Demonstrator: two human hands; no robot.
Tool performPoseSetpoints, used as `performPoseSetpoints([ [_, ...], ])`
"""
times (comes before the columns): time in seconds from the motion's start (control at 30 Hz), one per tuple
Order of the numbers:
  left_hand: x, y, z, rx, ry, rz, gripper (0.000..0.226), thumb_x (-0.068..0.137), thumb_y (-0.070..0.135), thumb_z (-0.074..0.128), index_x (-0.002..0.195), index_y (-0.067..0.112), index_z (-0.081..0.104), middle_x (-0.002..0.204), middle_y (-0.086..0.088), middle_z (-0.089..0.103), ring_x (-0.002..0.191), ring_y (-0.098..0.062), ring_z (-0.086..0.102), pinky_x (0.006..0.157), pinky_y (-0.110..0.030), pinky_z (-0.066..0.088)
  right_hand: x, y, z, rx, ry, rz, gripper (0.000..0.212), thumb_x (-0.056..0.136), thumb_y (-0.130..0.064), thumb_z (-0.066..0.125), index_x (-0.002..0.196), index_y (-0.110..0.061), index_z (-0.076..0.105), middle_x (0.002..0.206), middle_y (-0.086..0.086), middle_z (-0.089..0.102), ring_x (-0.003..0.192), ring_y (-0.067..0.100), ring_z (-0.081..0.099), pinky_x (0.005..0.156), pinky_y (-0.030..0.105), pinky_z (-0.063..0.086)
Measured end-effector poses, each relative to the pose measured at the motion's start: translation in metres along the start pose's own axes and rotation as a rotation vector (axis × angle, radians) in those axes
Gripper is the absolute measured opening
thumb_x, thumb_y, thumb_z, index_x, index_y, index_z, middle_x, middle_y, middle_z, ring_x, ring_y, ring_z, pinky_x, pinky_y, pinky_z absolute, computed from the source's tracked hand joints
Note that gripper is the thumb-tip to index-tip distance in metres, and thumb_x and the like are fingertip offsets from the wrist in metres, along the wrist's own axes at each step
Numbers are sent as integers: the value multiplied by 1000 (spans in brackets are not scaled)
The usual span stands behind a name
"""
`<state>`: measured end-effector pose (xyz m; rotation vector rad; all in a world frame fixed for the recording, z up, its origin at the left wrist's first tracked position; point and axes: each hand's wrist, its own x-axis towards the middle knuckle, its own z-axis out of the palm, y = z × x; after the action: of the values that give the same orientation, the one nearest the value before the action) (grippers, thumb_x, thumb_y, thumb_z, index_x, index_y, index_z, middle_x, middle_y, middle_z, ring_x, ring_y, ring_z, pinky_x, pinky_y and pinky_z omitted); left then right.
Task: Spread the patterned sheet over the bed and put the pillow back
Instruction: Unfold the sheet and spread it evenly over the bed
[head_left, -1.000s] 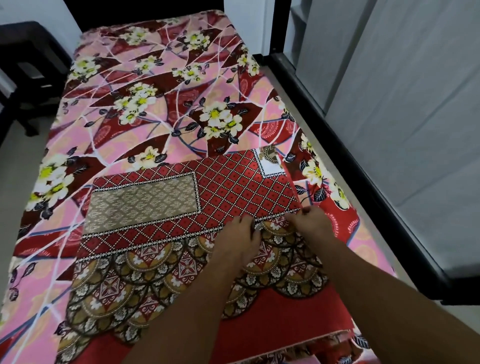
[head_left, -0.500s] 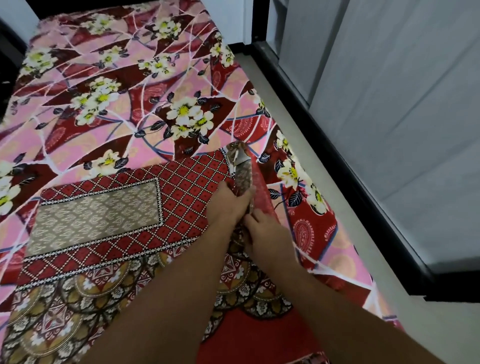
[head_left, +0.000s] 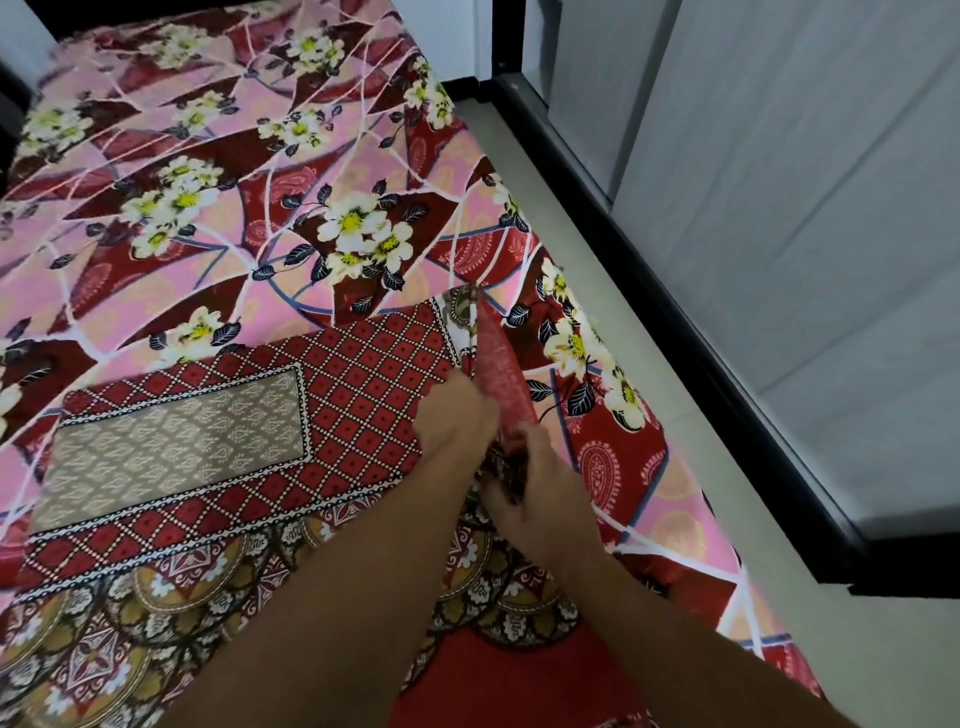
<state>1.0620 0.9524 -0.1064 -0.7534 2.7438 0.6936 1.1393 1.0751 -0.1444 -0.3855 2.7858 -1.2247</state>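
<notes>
Since a second ago you've drawn both hands together and lifted the folded batik sheet's right edge upright. Your left hand and right hand each pinch that edge, fingers closed, atop the one floral bed cover.

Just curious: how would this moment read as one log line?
step: unfolding sheet | left hand: gripping folded patterned sheet edge | right hand: gripping same edge | floral bed cover: mostly uncovered | pillow: not visible
</notes>
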Motion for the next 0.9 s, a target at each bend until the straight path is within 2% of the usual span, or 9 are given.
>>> performPoseSetpoints([
  [0.1,-4,-11,-8,-105,20,-42,31,98,32,48,117,7,53,116,-15,65,107,-38,62,91,-43,49,2,-2,-8,-104,-32,55,42,82,-52,60,117,-28,55,87,-8,67,71,13,65,62,30,55],
  [0.2,-10,-22,-23,-164,56,-63,23,99,21,46,116,5,50,115,-18,65,107,-39,61,88,-41,46,-5,-11,-9,-213,-167,-8,41,78,-53,58,110,-27,60,93,-5,68,83,19,67,68,33,56],
  [0.4,-18,-55,-55,-212,73,-48,23,97,19,49,115,4,48,110,-20,65,100,-36,60,83,-39,43,-22,-37,-6,-307,-229,-42,48,78,-45,59,121,-24,49,90,0,65,83,26,64,71,36,54],
  [0.53,-26,-79,-73,-264,108,-68,23,99,19,48,117,5,48,112,-19,64,100,-35,59,80,-37,40,-35,-64,4,-302,-190,-69,38,82,-41,58,113,-24,46,82,-2,64,75,24,64,63,31,44],
  [0.63,-35,-102,-90,-259,167,-88,22,99,18,49,117,5,48,108,-17,64,98,-34,60,77,-36,38,-45,-97,22,-277,-265,-113,38,81,-39,56,114,-22,47,85,1,66,76,29,66,62,38,53],
  [0.67,-37,-110,-97,-252,190,-88,22,99,19,49,117,6,48,106,-17,65,98,-34,60,77,-37,40,-48,-110,29,-251,-291,-131,37,83,-36,58,114,-20,47,86,2,65,76,29,65,60,38,51],
  [0.77,-43,-137,-122,-207,271,-115,22,98,22,50,117,9,49,103,-14,65,97,-35,62,78,-40,43,-61,-148,52,-108,-377,-191,35,87,-29,60,116,-16,49,89,1,61,82,27,63,59,29,38],
  [0.87,-47,-174,-155,-159,347,-182,26,96,23,49,119,11,49,103,-14,63,97,-37,62,80,-43,46,-73,-192,78,41,-434,-219,30,89,-27,61,116,-19,51,94,-8,56,83,16,56,58,14,36],
  [0.9,-47,-189,-166,-124,366,-205,26,96,23,47,119,11,50,103,-13,62,95,-36,61,79,-42,45,-77,-208,88,78,-443,-235,31,89,-28,61,117,-20,51,98,-9,57,85,15,56,62,11,40],
])
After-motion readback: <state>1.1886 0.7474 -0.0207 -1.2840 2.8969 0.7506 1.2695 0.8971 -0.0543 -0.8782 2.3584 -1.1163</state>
